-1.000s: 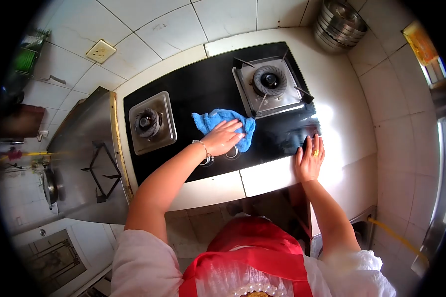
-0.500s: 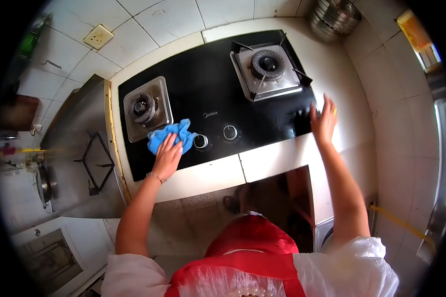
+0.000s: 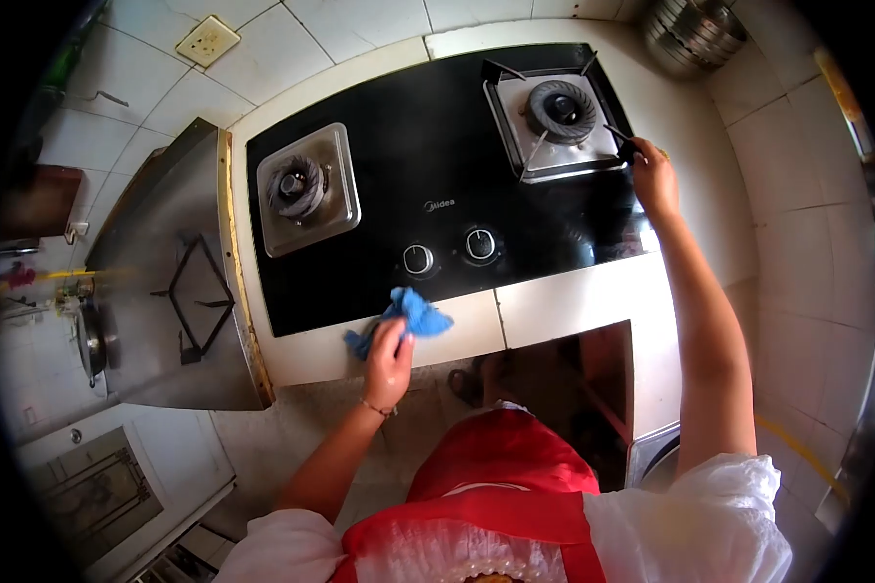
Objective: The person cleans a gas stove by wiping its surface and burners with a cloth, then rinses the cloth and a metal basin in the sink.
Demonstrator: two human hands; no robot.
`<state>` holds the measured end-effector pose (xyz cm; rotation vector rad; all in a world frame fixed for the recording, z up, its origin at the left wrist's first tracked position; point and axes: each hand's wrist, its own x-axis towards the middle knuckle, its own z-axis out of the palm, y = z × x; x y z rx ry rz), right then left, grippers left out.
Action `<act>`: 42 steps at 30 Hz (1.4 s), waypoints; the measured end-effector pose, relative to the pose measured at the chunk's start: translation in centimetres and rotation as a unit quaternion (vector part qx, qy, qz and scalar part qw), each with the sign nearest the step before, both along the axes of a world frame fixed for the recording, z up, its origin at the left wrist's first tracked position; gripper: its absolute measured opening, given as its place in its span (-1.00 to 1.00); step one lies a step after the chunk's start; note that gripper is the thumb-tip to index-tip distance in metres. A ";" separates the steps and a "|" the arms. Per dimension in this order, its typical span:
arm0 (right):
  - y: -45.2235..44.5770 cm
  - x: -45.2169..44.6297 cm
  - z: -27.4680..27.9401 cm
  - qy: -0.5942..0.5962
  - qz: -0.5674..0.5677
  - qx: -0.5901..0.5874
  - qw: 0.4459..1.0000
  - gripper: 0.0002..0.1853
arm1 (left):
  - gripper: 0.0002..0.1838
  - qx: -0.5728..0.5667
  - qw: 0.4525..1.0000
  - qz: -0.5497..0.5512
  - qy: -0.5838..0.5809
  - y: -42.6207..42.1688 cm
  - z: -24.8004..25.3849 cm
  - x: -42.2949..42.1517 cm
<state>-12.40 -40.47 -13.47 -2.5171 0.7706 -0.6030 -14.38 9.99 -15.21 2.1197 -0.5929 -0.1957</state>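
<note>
A bunched blue cloth (image 3: 420, 313) is gripped in my left hand (image 3: 391, 355), by the white front edge of the counter below the hob. My right hand (image 3: 656, 183) is at the hob's right side, its fingers closed on a prong of the black pan support (image 3: 620, 134) around the right burner (image 3: 560, 112). The black glass hob (image 3: 389, 146) has two knobs near its front, a left knob (image 3: 418, 259) and a right knob (image 3: 480, 244). The left burner (image 3: 296, 188) sits on a bare steel tray with no pan support over it.
Another black pan support (image 3: 202, 299) lies on the steel surface (image 3: 156, 262) to the left. Stacked metal pots (image 3: 695, 39) stand at the back right corner. A wall socket (image 3: 207, 42) is on the tiles behind. Below the counter is an open recess (image 3: 554, 389).
My left hand has drawn the cloth off the glass toward the front edge, bunching it. My right hand has moved up from the right counter and closed on the pan support. The view has shifted slightly.
</note>
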 end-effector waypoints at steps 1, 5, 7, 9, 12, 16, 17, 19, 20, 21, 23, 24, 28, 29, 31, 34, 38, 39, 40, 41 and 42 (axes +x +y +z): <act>0.2 0.0 0.3 0.002 0.003 0.003 1.000 -0.71 | -0.66 -0.021 0.997 0.069 0.039 -1.8 1.9 1.4; 0.3 0.1 0.4 0.037 -0.001 -0.007 0.999 -0.71 | -0.65 -0.116 0.981 0.154 -0.018 -6.6 6.7 10.4; -0.3 0.2 0.3 0.070 -0.026 -0.020 0.997 -0.71 | -0.67 -0.058 0.976 0.110 -0.176 -8.9 6.9 13.7; -0.2 0.5 -0.2 0.061 -0.031 -0.042 0.997 -0.71 | -0.61 0.006 0.983 0.031 -0.179 -11.1 6.1 15.7; 0.1 -0.3 0.2 0.065 -0.027 -0.051 0.996 -0.68 | -0.52 0.180 0.976 -0.057 -0.109 -13.0 1.8 16.4; 0.8 -3.4 -1.3 0.006 -0.009 -0.049 0.999 -0.63 | -0.60 0.248 0.934 -0.098 -0.237 -14.5 1.4 12.9; 1.2 -4.4 -1.8 -0.009 -0.016 -0.076 0.997 -0.61 | -0.61 0.251 0.933 -0.109 -0.235 -14.3 1.8 11.8; 2.9 -6.7 -3.4 0.000 -0.024 -0.077 0.997 -0.61 | -0.65 0.273 0.914 -0.149 -0.261 -13.8 2.1 9.7; 3.5 -7.7 -4.8 0.006 -0.029 -0.069 0.997 -0.61 | -0.68 0.277 0.901 -0.164 -0.290 -13.6 1.8 8.7; 4.7 -8.4 -5.3 0.018 -0.038 -0.110 0.993 -0.61 | -0.68 0.279 0.901 -0.162 -0.291 -13.6 2.0 8.1; 6.2 -9.0 -6.7 0.034 -0.063 -0.123 0.990 -0.63 | -0.73 0.249 0.903 -0.144 -0.319 -13.4 2.2 7.2; 6.5 -8.8 -6.6 0.033 -0.060 -0.121 0.990 -0.63 | -0.73 0.251 0.903 -0.142 -0.319 -13.4 2.1 7.0; 7.4 -8.7 -6.3 0.061 -0.094 -0.119 0.987 -0.63 | -0.75 0.261 0.887 -0.140 -0.356 -13.0 2.2 6.3; 7.2 -8.7 -6.5 0.068 -0.093 -0.125 0.985 -0.62 | -0.74 0.268 0.885 -0.146 -0.351 -12.9 2.3 6.1; 6.9 -8.7 -6.6 0.077 -0.089 -0.133 0.984 -0.61 | -0.74 0.273 0.886 -0.149 -0.343 -12.8 2.3 5.8; 7.1 -8.7 -6.7 0.080 -0.089 -0.135 0.984 -0.59 | -0.80 0.242 0.881 -0.161 -0.373 -12.2 2.3 5.3; 7.3 -8.7 -6.4 0.083 -0.094 -0.136 0.983 -0.59 | -0.73 0.244 0.900 -0.165 -0.321 -11.2 2.0 2.7; 7.3 -8.6 -6.3 0.079 -0.092 -0.139 0.983 -0.59 | -0.75 0.246 0.913 -0.154 -0.288 -11.0 2.5 1.9; 7.3 -8.6 -6.2 0.080 -0.092 -0.139 0.983 -0.59 | -0.77 0.247 0.924 -0.143 -0.256 -10.8 2.9 1.2; 7.2 -8.6 -6.2 0.073 -0.091 -0.138 0.984 -0.60 | -0.72 0.267 0.932 -0.158 -0.186 -10.1 3.6 0.5; 7.3 -8.6 -6.1 0.066 -0.090 -0.136 0.984 -0.60 | -0.72 0.267 0.932 -0.158 -0.186 -9.1 3.9 0.1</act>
